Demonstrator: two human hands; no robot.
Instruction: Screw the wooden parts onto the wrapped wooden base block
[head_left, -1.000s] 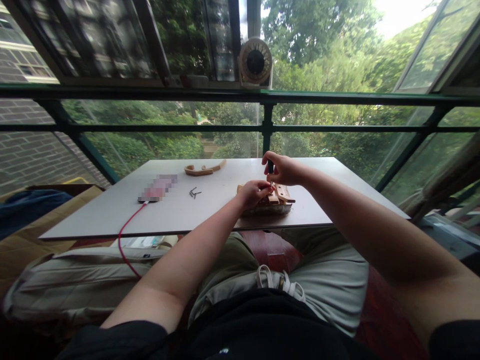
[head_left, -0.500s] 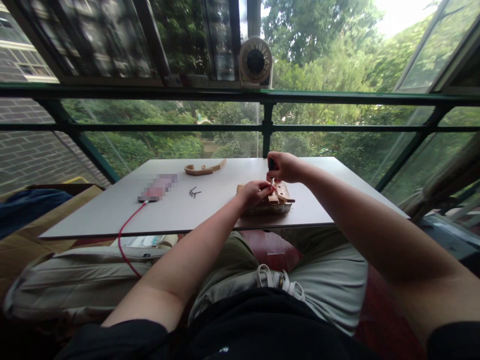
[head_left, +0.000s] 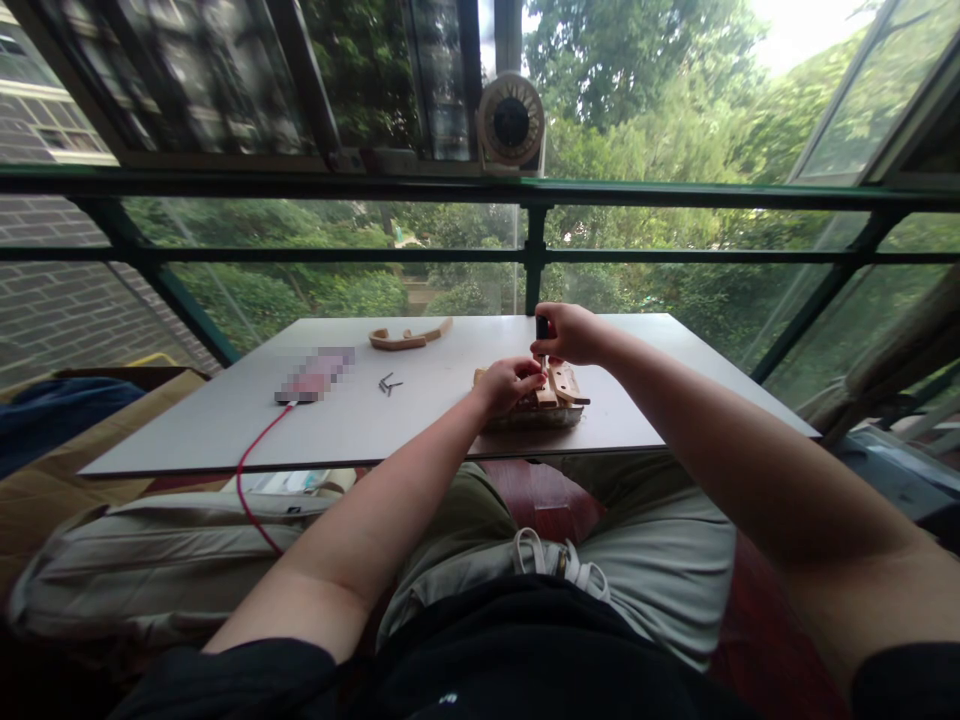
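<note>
My right hand (head_left: 568,333) is closed around the dark handle of a screwdriver (head_left: 542,327), held upright with its shaft pointing down. Just below, my left hand (head_left: 512,383) has its thumb and fingers pinched together close to the screwdriver's lower end; what lies between the fingertips is too small to make out. Under both hands is a wooden assembly (head_left: 546,397) of light pieces, one of them a slanted piece with dark holes (head_left: 564,383). It rests on a worn, block-like base (head_left: 556,418) near the table's front edge. My left hand covers part of it.
On the white table (head_left: 442,430) lie several small screws (head_left: 388,384), a curved wooden piece (head_left: 409,339) and a blurred-out phone (head_left: 311,380) with a red cable (head_left: 255,445). A green railing (head_left: 360,255) runs behind the table. A pale bag (head_left: 165,560) sits at the left.
My right hand and the screwdriver handle have shifted very slightly, and the grip has turned a little. My left hand has risen a touch. The things on the table stay put.
</note>
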